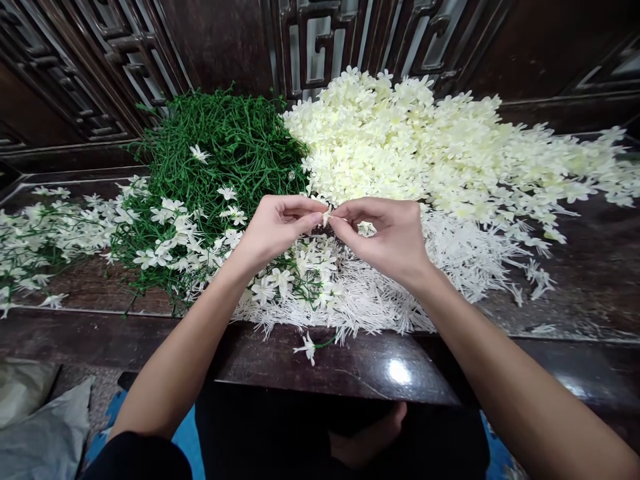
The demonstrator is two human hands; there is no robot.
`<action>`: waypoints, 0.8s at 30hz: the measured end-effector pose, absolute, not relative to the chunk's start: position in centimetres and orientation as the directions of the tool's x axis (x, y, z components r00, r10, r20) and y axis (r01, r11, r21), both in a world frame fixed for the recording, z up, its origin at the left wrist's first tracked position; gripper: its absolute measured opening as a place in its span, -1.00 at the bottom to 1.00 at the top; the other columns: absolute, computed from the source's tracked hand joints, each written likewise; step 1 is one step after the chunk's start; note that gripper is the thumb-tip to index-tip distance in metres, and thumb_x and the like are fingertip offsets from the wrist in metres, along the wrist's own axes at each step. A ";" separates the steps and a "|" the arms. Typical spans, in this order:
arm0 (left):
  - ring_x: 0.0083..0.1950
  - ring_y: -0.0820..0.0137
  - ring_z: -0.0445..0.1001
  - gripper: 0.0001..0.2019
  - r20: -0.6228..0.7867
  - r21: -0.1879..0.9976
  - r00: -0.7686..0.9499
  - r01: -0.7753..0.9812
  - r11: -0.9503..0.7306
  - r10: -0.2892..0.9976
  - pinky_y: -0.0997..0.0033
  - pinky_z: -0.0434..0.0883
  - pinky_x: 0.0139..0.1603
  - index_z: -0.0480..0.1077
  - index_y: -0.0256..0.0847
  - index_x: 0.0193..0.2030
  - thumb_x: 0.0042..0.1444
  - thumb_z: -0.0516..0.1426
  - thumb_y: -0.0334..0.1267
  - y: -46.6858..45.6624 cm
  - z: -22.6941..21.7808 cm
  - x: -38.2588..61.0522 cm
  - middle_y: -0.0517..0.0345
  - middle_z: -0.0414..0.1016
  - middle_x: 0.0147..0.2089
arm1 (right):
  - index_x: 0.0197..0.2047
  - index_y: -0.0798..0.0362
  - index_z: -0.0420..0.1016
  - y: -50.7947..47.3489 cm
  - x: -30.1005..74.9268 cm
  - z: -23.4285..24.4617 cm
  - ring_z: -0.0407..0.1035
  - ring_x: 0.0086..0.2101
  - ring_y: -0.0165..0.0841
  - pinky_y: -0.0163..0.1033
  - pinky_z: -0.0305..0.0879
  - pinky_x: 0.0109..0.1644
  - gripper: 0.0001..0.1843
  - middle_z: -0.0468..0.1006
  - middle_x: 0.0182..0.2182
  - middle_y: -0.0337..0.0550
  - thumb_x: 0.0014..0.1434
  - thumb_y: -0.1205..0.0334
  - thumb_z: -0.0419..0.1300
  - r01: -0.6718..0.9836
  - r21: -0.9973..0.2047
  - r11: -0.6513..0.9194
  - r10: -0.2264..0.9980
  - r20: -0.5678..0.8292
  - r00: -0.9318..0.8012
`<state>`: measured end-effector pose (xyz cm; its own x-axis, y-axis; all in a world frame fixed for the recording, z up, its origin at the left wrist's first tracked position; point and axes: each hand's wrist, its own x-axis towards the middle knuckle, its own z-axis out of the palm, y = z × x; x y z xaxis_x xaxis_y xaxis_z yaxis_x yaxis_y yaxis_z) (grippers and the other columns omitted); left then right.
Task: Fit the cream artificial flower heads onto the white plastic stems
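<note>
My left hand (277, 230) and my right hand (387, 237) meet above the middle of a dark wooden table (380, 370). Both pinch one small cream artificial flower (327, 217) between thumb and fingertips. Under the hands lies a heap of thin white plastic stamens (450, 257). To the left sits a pile of green plastic stems (230, 150). Behind the right hand rises a big mound of loose cream petals (430, 150). Finished white flowers on green stems (165, 237) spread below the left hand.
More finished flowers (40, 230) trail along the table's left end. One flower (306, 347) lies near the front edge. A grey sack (40, 420) rests on the floor at lower left. Dark carved wooden panels (320, 40) stand behind the table.
</note>
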<state>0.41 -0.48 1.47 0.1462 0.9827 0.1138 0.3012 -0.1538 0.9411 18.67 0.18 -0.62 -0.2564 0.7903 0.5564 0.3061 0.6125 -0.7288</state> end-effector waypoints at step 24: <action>-0.27 0.39 0.62 -0.85 0.130 0.943 0.182 0.281 -0.178 0.975 0.36 0.58 -0.16 0.63 -0.27 -0.21 0.06 0.27 -0.38 -0.4 1.2 0.5 0.00 0.69 -0.23 | -0.37 0.01 0.66 0.4 18.6 -0.9 0.53 -0.45 -0.36 -0.18 0.56 -0.36 -0.87 0.66 -0.46 -0.24 0.11 0.37 0.27 0.255 -0.731 0.633 0.774 0.587 -0.239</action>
<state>0.53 -0.39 1.17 0.1823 0.9746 0.1297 0.2810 -0.1781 0.9430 18.59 0.39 -0.87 -0.2386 0.7736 0.5870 0.2549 0.6331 -0.7309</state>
